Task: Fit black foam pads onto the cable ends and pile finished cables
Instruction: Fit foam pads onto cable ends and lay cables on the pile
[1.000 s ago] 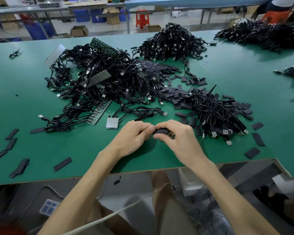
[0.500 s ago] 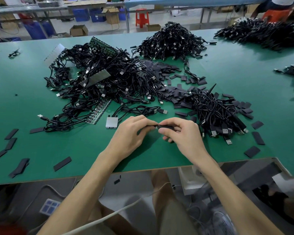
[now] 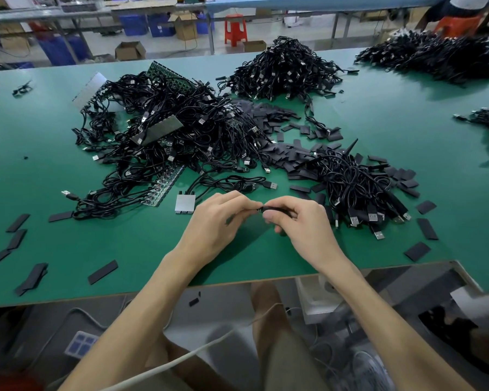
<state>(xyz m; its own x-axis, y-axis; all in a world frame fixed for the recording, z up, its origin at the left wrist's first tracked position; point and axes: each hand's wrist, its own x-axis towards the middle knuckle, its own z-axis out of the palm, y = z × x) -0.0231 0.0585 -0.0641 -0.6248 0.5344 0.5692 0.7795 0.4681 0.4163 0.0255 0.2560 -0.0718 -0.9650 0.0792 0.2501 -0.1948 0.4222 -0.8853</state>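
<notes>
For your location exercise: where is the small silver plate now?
Head view: the silver plate lies on the green table, just left of the left hand, at the cable tangle's near edge.

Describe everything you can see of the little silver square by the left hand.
The silver square is a small, flat plate, metallic-looking, with a dark toothed strip along its near edge. It lies flat on the green table, at the near fringe of the tangled cable heap. From its far edge run black cables. The left hand is just right of it; contact cannot be told.
</notes>
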